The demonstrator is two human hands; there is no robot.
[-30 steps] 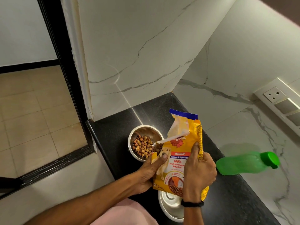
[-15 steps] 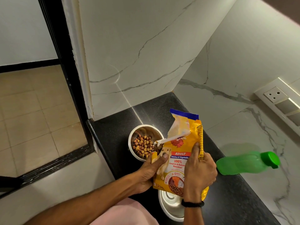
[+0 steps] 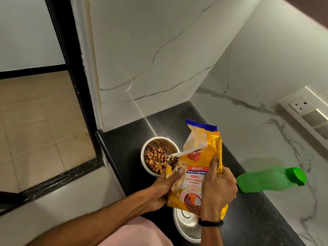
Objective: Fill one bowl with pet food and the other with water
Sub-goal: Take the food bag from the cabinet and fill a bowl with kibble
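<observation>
A yellow pet food bag (image 3: 195, 167) is held between both hands above the black counter, its torn corner tipped over a steel bowl (image 3: 152, 142) that holds brown and yellow kibble (image 3: 157, 160). My left hand (image 3: 164, 187) grips the bag's lower left side, thumb across the front. My right hand (image 3: 217, 187) clasps its right edge. A second steel bowl (image 3: 184, 226) sits nearer me, partly hidden under the bag and my right wrist; its inside looks bare. A green bottle (image 3: 269, 180) with a green cap lies on its side at the right.
The narrow black counter (image 3: 127, 139) ends at a marble wall behind and on the right, with a socket panel (image 3: 305, 110) on the right wall. Left of the counter's edge is a drop to a tiled floor and a black door frame (image 3: 71, 82).
The bag and both hands have barely shifted. The kibble in the far bowl looks much the same.
</observation>
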